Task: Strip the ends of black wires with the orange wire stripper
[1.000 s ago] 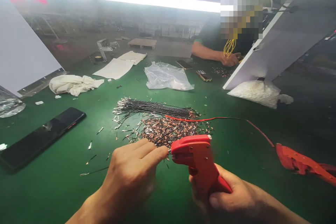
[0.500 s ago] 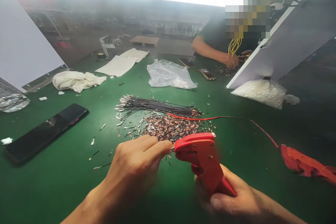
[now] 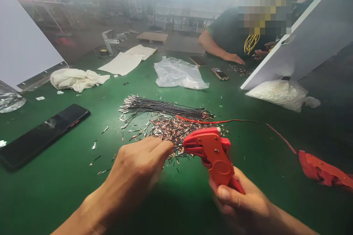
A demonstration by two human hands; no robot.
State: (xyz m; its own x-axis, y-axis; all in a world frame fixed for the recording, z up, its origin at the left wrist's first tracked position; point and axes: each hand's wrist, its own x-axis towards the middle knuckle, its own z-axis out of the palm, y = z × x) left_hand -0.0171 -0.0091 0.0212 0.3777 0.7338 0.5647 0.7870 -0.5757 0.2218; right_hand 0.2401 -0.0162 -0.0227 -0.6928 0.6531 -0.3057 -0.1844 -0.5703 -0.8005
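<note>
The right hand (image 3: 242, 205) is closed around the handles of a red plastic wire-stripping tool (image 3: 212, 154), held above the green tabletop (image 3: 55, 183). The left hand (image 3: 135, 170), fingers pinched together, touches a pile of short copper-tipped wire pieces (image 3: 176, 132) beside the tool's head; anything pinched is too small to tell.

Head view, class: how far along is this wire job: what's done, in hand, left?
Done, probably: the pile of short copper-tipped pieces. In hand: the right hand holds the red tool, the left hand pinches at its nose, piece too small to tell. Left, likely: the black wire bundle, one red wire.
</note>
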